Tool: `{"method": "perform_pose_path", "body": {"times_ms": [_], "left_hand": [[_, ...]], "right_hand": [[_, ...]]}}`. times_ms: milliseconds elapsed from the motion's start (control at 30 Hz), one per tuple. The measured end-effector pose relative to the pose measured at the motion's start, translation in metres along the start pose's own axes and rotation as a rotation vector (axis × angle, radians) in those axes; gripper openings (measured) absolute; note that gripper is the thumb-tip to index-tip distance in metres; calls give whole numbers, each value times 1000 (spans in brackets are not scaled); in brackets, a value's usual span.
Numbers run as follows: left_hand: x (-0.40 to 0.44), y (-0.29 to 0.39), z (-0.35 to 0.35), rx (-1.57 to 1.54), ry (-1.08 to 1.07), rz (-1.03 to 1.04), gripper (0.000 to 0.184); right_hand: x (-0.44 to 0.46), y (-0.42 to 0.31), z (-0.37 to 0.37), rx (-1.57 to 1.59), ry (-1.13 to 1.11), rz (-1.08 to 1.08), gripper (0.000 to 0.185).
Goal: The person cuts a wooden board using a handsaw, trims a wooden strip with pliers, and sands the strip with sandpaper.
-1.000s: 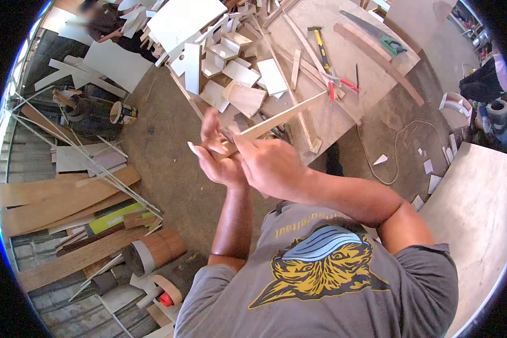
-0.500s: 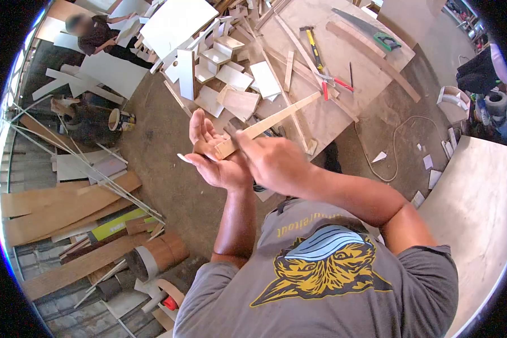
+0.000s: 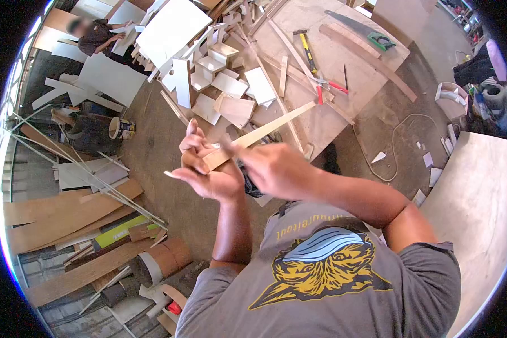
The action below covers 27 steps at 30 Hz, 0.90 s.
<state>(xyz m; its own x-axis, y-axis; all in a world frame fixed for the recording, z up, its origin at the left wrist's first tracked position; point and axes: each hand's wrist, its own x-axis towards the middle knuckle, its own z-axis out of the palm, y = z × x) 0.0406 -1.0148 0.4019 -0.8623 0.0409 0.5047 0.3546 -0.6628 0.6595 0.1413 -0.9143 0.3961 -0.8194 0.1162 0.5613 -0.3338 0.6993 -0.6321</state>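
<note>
A narrow, pale wooden strip slants from my left palm out toward the workboard. My left hand is palm up, its fingers curled around the near end of the strip and its thumb sticking out to the left. Close beside it, my right hand is closed and smeared by motion. It pinches a small dark flat piece against the strip near the left fingers. Blur hides exactly what that piece is. The strip's far end reaches close to red-handled pliers on the board.
On the plywood board lie a yellow-and-black hammer and a green-handled handsaw. White and wooden offcuts are heaped beyond my hands. Planks are stacked at left. Another person handles a panel at far left.
Both hands and the strip have shifted slightly left and toward me. My left fingers are more curled around the strip. The other person's hands have moved on their panel.
</note>
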Motion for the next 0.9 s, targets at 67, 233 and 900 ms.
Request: {"method": "perform_pose_path", "body": {"times_ms": [67,233,900], "left_hand": [[-2,8,9,-6,41,33,62],[8,12,5,14,-76,10,60],[43,-1,19,64,-4,-54,59]], "right_hand": [[-3,-6,-5,74,-13,-16,55],[-6,49,6,-78,-157,269,56],[-75,281,48,-248,-363,730,53]]}}
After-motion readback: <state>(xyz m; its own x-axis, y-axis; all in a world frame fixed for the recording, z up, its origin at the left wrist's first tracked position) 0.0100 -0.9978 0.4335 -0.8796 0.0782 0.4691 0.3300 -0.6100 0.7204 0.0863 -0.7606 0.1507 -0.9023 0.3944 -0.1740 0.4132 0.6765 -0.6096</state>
